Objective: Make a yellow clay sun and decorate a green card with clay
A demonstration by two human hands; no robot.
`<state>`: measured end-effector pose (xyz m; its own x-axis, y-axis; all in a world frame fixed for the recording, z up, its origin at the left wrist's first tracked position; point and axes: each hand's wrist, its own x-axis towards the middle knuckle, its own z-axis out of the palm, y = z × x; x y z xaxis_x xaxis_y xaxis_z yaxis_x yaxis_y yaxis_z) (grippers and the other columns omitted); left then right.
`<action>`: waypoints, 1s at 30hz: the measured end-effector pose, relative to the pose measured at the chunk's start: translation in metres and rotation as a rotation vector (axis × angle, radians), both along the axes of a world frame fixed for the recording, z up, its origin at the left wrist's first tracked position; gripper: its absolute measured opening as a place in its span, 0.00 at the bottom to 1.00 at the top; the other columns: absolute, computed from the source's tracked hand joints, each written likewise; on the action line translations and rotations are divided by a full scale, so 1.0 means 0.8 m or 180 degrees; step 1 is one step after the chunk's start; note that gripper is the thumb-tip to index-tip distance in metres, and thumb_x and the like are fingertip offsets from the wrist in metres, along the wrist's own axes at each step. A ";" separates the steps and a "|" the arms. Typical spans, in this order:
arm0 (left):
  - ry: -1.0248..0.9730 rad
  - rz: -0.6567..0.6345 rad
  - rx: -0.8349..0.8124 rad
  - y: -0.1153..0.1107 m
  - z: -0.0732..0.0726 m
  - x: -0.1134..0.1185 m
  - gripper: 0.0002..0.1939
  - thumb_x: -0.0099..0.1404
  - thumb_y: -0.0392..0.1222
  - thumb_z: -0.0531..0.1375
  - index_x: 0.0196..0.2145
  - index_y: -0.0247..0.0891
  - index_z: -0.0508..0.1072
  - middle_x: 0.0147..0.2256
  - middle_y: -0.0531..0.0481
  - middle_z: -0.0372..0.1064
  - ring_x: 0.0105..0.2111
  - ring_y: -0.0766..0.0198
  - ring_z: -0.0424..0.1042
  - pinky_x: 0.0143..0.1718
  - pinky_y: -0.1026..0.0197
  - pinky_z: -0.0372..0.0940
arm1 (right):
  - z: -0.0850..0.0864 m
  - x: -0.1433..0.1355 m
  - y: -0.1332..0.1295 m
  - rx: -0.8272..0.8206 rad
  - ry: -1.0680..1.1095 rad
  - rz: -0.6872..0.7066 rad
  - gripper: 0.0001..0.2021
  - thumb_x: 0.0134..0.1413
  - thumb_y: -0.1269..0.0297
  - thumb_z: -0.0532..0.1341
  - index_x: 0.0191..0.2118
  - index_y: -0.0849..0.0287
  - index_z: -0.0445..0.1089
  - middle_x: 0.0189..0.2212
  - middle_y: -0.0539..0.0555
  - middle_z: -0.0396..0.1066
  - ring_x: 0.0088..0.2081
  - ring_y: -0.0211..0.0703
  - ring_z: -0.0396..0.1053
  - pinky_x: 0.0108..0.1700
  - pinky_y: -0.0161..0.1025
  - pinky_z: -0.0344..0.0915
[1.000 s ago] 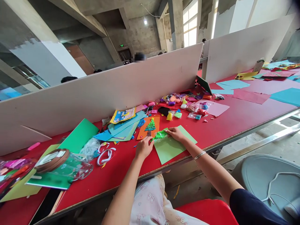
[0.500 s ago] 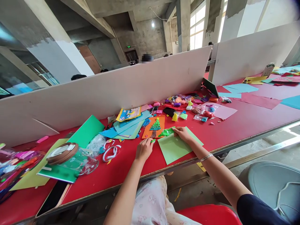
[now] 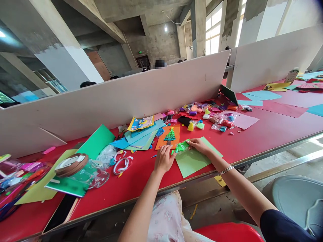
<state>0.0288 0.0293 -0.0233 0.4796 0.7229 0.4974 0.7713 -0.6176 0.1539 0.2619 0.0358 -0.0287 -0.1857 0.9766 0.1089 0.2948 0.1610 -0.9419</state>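
Note:
My right hand [image 3: 199, 146] pinches the far edge of a clear plastic packet of green modelling clay [image 3: 182, 147] above a light green sheet of paper [image 3: 193, 163]. My left hand [image 3: 164, 159] is at the packet's left end, its fingers bent and close together around a small bit of green clay at the tips; whether they also touch the packet I cannot tell. Just beyond my left hand lies an orange card [image 3: 161, 143] with a clay tree in green and teal, a yellow star on top and a brown trunk, which my fingers partly cover.
Blue and green papers [image 3: 143, 139] lie left of the card. Clay packets [image 3: 193, 112] are heaped by the white partition [image 3: 121, 101]. A clear jar with a brown lid [image 3: 82, 171] lies tilted on a green folder [image 3: 97, 143]. The red table's front edge is close to my lap.
My left hand has moved right and slightly forward, from beside the green sheet to the clay packet. My right hand stays on the packet. The camera view has shifted slightly.

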 end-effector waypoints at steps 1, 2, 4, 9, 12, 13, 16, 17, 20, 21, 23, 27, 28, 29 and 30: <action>-0.0016 -0.0024 -0.0058 0.000 -0.001 0.005 0.16 0.66 0.46 0.50 0.48 0.38 0.67 0.42 0.44 0.71 0.44 0.57 0.68 0.47 0.55 0.61 | 0.000 0.000 0.000 0.0001 -0.0011 0.0041 0.26 0.48 0.39 0.53 0.23 0.61 0.64 0.21 0.49 0.64 0.23 0.35 0.59 0.27 0.33 0.56; -0.0025 -0.0036 -0.0114 0.001 -0.002 0.010 0.15 0.67 0.46 0.49 0.46 0.38 0.68 0.39 0.45 0.71 0.42 0.57 0.68 0.45 0.55 0.62 | 0.000 0.000 0.000 -0.0001 -0.0023 0.0072 0.26 0.48 0.39 0.53 0.23 0.61 0.64 0.21 0.50 0.64 0.23 0.35 0.59 0.27 0.33 0.56; -0.0034 -0.0029 -0.0204 0.003 -0.006 0.015 0.13 0.67 0.46 0.49 0.39 0.37 0.70 0.34 0.45 0.71 0.39 0.57 0.69 0.40 0.57 0.63 | 0.002 0.000 -0.002 -0.0009 -0.0053 0.0119 0.26 0.50 0.39 0.52 0.24 0.61 0.65 0.21 0.50 0.65 0.24 0.35 0.59 0.27 0.33 0.57; -0.0110 -0.0011 -0.0313 0.002 -0.011 0.020 0.09 0.66 0.41 0.51 0.33 0.36 0.69 0.31 0.45 0.70 0.36 0.57 0.69 0.35 0.58 0.64 | 0.007 -0.001 -0.006 -0.0060 -0.0166 0.0253 0.23 0.47 0.42 0.57 0.30 0.60 0.70 0.25 0.51 0.68 0.25 0.37 0.62 0.27 0.33 0.58; -0.0143 -0.0048 -0.0350 -0.002 -0.013 0.026 0.07 0.66 0.40 0.52 0.36 0.37 0.69 0.33 0.46 0.70 0.36 0.59 0.70 0.35 0.60 0.64 | 0.008 -0.002 -0.006 -0.0090 -0.0253 0.0338 0.20 0.37 0.47 0.65 0.30 0.59 0.72 0.25 0.51 0.70 0.26 0.39 0.63 0.27 0.33 0.59; -0.0136 -0.0070 -0.0358 -0.003 -0.013 0.028 0.07 0.66 0.39 0.52 0.37 0.38 0.69 0.33 0.46 0.70 0.36 0.60 0.70 0.35 0.61 0.64 | 0.008 -0.002 -0.006 -0.0098 -0.0276 0.0360 0.19 0.35 0.48 0.66 0.29 0.59 0.72 0.24 0.51 0.70 0.26 0.40 0.63 0.27 0.33 0.59; -0.0064 -0.0148 -0.0362 -0.007 -0.015 0.033 0.06 0.65 0.38 0.54 0.36 0.39 0.70 0.33 0.47 0.71 0.35 0.60 0.70 0.36 0.60 0.64 | 0.006 -0.002 -0.004 -0.0118 -0.0338 0.0388 0.16 0.35 0.49 0.66 0.24 0.59 0.72 0.22 0.51 0.70 0.25 0.40 0.63 0.26 0.35 0.59; -0.0032 -0.0174 -0.0358 -0.007 -0.015 0.032 0.05 0.64 0.38 0.54 0.35 0.38 0.71 0.32 0.47 0.70 0.35 0.59 0.70 0.36 0.59 0.63 | 0.005 -0.001 -0.004 -0.0123 -0.0361 0.0384 0.16 0.36 0.49 0.66 0.23 0.60 0.72 0.22 0.51 0.70 0.24 0.40 0.62 0.25 0.35 0.58; 0.0027 -0.0244 -0.0348 -0.009 -0.015 0.026 0.07 0.64 0.38 0.54 0.31 0.38 0.71 0.29 0.46 0.70 0.34 0.58 0.69 0.37 0.57 0.63 | 0.004 -0.002 -0.002 -0.0129 -0.0422 0.0324 0.16 0.37 0.49 0.65 0.23 0.60 0.73 0.21 0.51 0.69 0.22 0.38 0.60 0.24 0.34 0.56; 0.0028 -0.0259 -0.0345 -0.009 -0.014 0.022 0.08 0.65 0.38 0.54 0.31 0.38 0.71 0.29 0.46 0.70 0.34 0.58 0.69 0.38 0.57 0.63 | 0.003 -0.002 -0.001 -0.0128 -0.0438 0.0298 0.16 0.37 0.49 0.65 0.23 0.60 0.73 0.20 0.51 0.69 0.22 0.38 0.60 0.23 0.34 0.56; 0.0008 -0.0267 -0.0341 -0.010 -0.014 0.016 0.09 0.66 0.38 0.52 0.32 0.38 0.72 0.30 0.45 0.71 0.35 0.58 0.69 0.38 0.56 0.63 | 0.002 -0.002 -0.001 -0.0123 -0.0457 0.0262 0.17 0.38 0.48 0.64 0.22 0.60 0.73 0.20 0.51 0.69 0.21 0.38 0.59 0.23 0.34 0.55; -0.0073 -0.0281 -0.0377 -0.012 -0.012 0.013 0.10 0.66 0.38 0.50 0.38 0.38 0.71 0.34 0.45 0.72 0.38 0.58 0.69 0.40 0.57 0.64 | 0.001 -0.001 0.001 -0.0127 -0.0440 0.0339 0.19 0.38 0.46 0.63 0.22 0.60 0.73 0.19 0.50 0.69 0.22 0.37 0.60 0.23 0.33 0.56; -0.0096 -0.0290 -0.0398 -0.012 -0.012 0.015 0.10 0.66 0.39 0.51 0.40 0.38 0.70 0.36 0.46 0.72 0.39 0.59 0.69 0.40 0.58 0.64 | 0.000 -0.001 0.001 -0.0131 -0.0429 0.0382 0.19 0.38 0.46 0.63 0.22 0.60 0.73 0.19 0.50 0.69 0.22 0.37 0.60 0.23 0.33 0.56; -0.0116 -0.0296 -0.0422 -0.012 -0.012 0.017 0.09 0.66 0.40 0.52 0.40 0.38 0.70 0.37 0.46 0.72 0.39 0.59 0.69 0.40 0.59 0.64 | 0.000 0.000 0.001 -0.0134 -0.0417 0.0429 0.19 0.38 0.46 0.63 0.23 0.60 0.74 0.19 0.50 0.69 0.22 0.37 0.61 0.24 0.33 0.57; -0.0133 -0.0295 -0.0447 -0.012 -0.012 0.020 0.09 0.66 0.41 0.53 0.40 0.38 0.69 0.37 0.46 0.72 0.39 0.60 0.69 0.40 0.60 0.65 | 0.000 0.000 0.001 -0.0135 -0.0406 0.0474 0.19 0.37 0.46 0.63 0.23 0.60 0.74 0.19 0.50 0.70 0.22 0.37 0.61 0.24 0.33 0.58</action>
